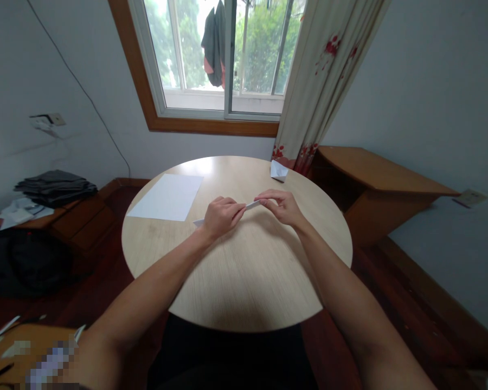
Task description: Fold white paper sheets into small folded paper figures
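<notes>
A narrow strip of folded white paper (252, 205) is held between my two hands above the round table. My left hand (223, 215) is closed over its left part, and a pointed white end sticks out behind that hand. At the other end, my right hand (282, 206) pinches the paper between thumb and fingers. Most of the folded paper is hidden under my left hand, so its full shape does not show.
On the round wooden table (252, 287), a flat white sheet (168, 197) lies at the left and a folded paper piece (278, 171) stands at the back right. A brown desk (374, 168) adjoins the right wall. Dark folded cloth (57, 187) lies on a low cabinet at left.
</notes>
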{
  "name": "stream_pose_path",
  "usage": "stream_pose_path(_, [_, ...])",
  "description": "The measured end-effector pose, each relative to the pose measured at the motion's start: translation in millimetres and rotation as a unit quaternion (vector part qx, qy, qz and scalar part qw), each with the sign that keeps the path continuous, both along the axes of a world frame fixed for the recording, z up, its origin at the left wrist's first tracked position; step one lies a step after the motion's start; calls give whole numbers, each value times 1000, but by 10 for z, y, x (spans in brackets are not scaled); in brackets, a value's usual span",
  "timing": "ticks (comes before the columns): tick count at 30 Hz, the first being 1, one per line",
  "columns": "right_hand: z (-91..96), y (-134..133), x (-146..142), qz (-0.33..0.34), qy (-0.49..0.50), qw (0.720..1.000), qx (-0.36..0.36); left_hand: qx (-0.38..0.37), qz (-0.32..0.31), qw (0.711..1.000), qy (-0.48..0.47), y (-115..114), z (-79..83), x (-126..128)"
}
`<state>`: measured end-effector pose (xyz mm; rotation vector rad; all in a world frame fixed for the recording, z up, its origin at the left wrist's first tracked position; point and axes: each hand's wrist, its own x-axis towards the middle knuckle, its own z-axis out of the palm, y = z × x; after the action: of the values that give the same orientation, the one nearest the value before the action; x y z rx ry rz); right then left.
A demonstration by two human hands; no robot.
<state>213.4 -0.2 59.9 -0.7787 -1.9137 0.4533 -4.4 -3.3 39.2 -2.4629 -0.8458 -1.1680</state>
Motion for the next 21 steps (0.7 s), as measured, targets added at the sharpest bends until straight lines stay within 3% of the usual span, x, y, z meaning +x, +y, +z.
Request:
stream_pose_path(6, [-39,52,31,-30,33,999,-5,-48,6,999,0,-6,6,12])
stream_pose_path(10, [-104,160,121,-97,139,985,-37,-168,31,985,-29,33,-11,-16])
stream_pose_path(15, [-179,302,238,-156,216,956,-123,-336,8,938,-86,135,-53,-54])
stream_pose_path(18, [-230,357,273,-166,197,949,-181,-408,-3,908,-94,186,-84,-76])
stream_pose_path(21, [-308,414,325,-187,146,946,-222,-517,-23,850,-102,213,-136,-118])
